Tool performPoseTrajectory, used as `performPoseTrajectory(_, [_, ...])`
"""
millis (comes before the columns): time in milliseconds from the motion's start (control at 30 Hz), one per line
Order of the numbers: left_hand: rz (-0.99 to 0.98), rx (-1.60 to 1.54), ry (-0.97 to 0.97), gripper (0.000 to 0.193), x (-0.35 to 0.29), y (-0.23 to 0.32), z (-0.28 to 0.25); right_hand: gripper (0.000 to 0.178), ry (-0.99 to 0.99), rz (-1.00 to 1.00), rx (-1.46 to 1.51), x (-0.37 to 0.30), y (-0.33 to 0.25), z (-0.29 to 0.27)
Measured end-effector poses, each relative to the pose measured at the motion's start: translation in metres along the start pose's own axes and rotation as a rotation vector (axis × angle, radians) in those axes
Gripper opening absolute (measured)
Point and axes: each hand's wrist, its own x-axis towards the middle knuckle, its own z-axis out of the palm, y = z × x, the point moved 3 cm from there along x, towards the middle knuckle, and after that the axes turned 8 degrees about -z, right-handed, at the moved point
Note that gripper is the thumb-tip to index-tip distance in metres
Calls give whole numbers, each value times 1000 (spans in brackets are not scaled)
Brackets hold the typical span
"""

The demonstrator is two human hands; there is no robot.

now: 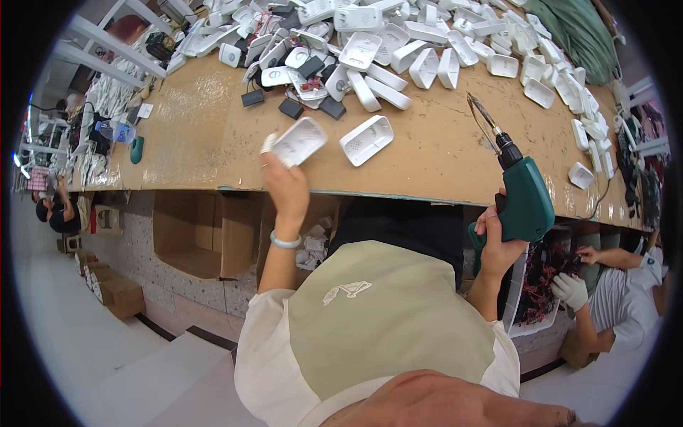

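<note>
My left hand [288,188] pinches a white oblong plastic shell [302,141] at its near left edge, just above the table. Something white covers one of its fingertips. My right hand [496,238] is wrapped round the handle of a green pistol-grip soldering gun [528,196]. The gun's metal tip, with a thin tube alongside, points up and away over the table. Between the two hands, a second white shell [367,140] lies with its hollow side up on the brown tabletop [420,153].
A heap of white shells [359,50] with small black boxes [290,108] and wires covers the table's far side. More shells [580,174] run down the right. A co-worker's gloved hand [570,290] reaches into a bin of wired parts. An open carton [206,235] stands below the table.
</note>
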Motion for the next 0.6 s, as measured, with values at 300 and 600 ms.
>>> performPoseTrajectory(300, [249, -17, -322, 46, -57, 84, 52, 34, -13, 42, -55, -14, -2, -13])
performPoseTrajectory(600, [364, 60, -262, 26, -11, 89, 101, 37, -7, 73, 30, -1, 13, -10])
